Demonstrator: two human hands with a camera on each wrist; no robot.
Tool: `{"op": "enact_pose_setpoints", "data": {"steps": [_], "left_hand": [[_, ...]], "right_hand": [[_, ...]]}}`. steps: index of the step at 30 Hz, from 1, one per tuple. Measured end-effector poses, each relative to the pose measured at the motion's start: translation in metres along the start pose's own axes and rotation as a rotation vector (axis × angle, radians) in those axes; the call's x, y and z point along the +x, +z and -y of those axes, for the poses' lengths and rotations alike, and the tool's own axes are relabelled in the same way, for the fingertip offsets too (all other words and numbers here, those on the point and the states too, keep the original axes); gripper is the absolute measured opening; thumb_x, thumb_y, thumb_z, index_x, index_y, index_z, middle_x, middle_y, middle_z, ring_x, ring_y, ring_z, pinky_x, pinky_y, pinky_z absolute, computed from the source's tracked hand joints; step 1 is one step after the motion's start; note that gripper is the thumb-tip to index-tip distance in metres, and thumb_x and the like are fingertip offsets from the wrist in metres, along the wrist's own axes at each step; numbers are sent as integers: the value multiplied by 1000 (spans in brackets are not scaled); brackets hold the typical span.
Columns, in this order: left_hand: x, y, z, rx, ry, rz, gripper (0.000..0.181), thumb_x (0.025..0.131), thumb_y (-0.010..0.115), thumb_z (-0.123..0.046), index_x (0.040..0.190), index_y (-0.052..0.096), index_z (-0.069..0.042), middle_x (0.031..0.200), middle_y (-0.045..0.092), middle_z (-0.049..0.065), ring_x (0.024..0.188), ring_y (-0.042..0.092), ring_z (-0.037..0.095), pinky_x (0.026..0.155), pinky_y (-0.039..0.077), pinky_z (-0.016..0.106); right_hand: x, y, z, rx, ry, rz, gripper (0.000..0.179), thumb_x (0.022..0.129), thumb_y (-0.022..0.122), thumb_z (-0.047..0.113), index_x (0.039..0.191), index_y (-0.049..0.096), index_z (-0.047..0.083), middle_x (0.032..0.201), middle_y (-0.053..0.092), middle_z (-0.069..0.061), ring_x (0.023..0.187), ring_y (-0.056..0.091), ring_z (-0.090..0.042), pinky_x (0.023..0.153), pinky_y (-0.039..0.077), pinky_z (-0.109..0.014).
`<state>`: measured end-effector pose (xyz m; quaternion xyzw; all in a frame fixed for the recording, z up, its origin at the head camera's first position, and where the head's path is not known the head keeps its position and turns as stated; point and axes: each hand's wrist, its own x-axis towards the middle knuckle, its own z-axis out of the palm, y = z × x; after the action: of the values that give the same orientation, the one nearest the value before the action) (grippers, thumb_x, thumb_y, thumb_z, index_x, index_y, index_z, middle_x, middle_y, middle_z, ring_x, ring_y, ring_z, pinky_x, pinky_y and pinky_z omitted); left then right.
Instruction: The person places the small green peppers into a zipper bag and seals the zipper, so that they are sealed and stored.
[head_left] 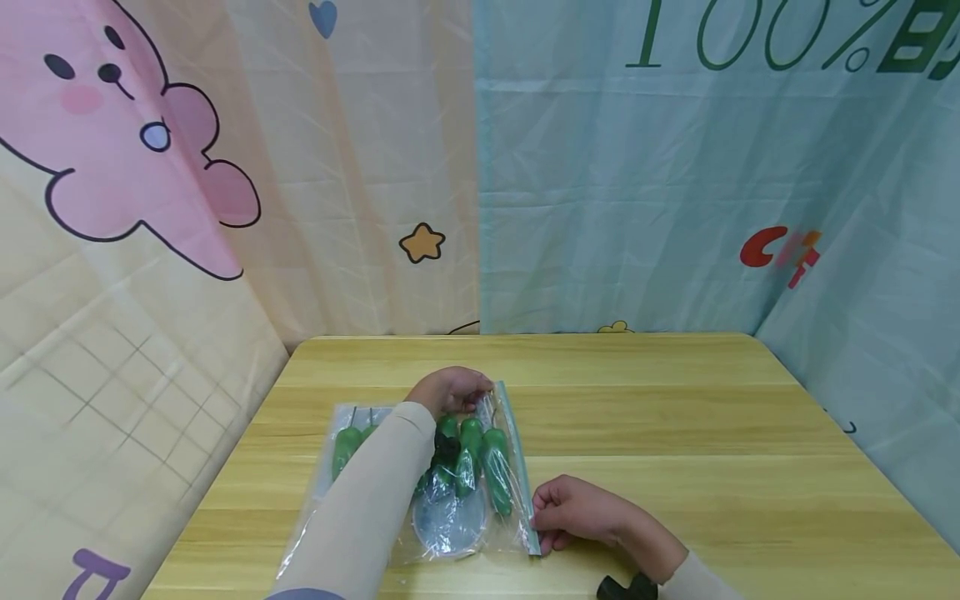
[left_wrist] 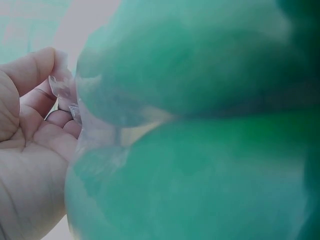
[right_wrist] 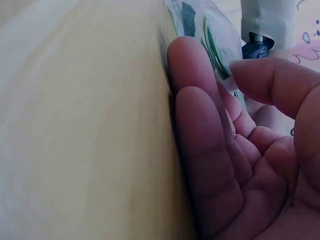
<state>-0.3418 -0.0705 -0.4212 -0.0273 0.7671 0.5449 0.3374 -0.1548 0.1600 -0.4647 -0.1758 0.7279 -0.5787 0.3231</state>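
A clear zip bag lies flat on the table with several long green vegetables, perhaps peppers, inside. A pale round patch shows on its near part. Along its right side runs a bluish-green zip strip. My left hand pinches the bag's plastic by the strip's far end; the left wrist view shows thumb and finger on crumpled film beside blurred green shapes. At the strip's near end my right hand holds the corner between thumb and fingers, its lower fingers against the table. The left sleeve hides part of the bag.
The wooden table extends right of and beyond the bag. Printed curtains hang behind it and at both sides. A black wrist camera sits on the right wrist, and another on the left, over the bag.
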Motion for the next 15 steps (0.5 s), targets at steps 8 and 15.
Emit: {"op": "enact_pose_setpoints", "data": {"steps": [8, 15], "left_hand": [[2, 0, 1, -9, 1, 1, 16, 101, 56, -17, 92, 65, -7, 82, 53, 4, 75, 51, 16, 65, 47, 21], [1, -1, 1, 1, 8, 4, 16, 101, 56, -17, 92, 65, -7, 83, 54, 4, 75, 52, 16, 66, 47, 21]], "right_hand": [[-2, -1, -1, -8, -18, 65, 13, 94, 62, 10, 84, 61, 1, 74, 69, -9, 63, 66, -14, 56, 51, -21], [-3, -3, -1, -24, -27, 98, 13, 93, 63, 9, 82, 61, 1, 75, 69, -9, 64, 67, -13, 56, 51, -21]]}}
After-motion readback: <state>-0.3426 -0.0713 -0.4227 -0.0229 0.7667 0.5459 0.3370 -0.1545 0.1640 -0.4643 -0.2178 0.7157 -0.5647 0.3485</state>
